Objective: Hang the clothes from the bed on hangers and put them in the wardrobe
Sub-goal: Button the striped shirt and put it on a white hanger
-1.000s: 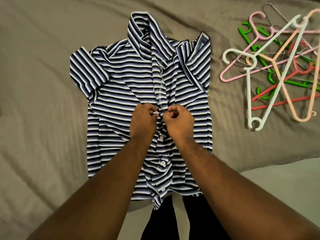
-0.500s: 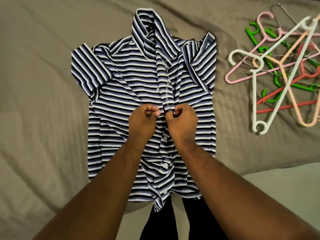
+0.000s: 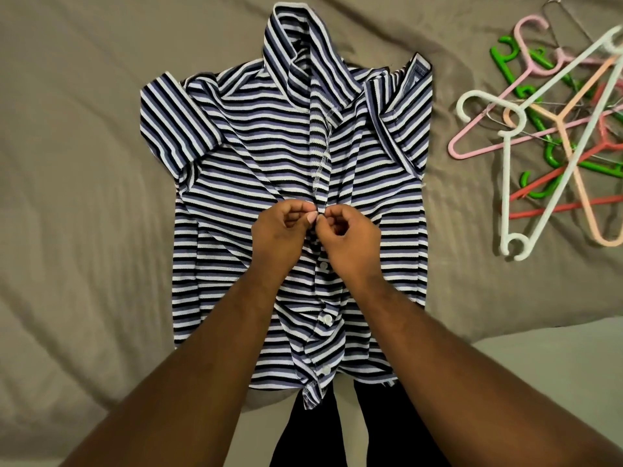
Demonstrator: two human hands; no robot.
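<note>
As left hand (image 3: 279,238) and right hand (image 3: 354,242) pinch it, striped knit shirt (image 3: 242,170) puckers.

No legible text, labels or nos. anywhere in view

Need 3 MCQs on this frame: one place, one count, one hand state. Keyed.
1. Where do the hangers lie relative to the striped shirt? A on top of it; B to its right; C to its left.
2. How many white buttons show below the left hand and right hand? A one; B six; C three.
3. Both hands are: A pinching the shirt's front placket; B gripping a hanger; C lying flat, open.
Key: 1 B, the pile lies beyond the right sleeve. 2 C, three run down the placket. 3 A, curled fingers meet at the placket.
</note>
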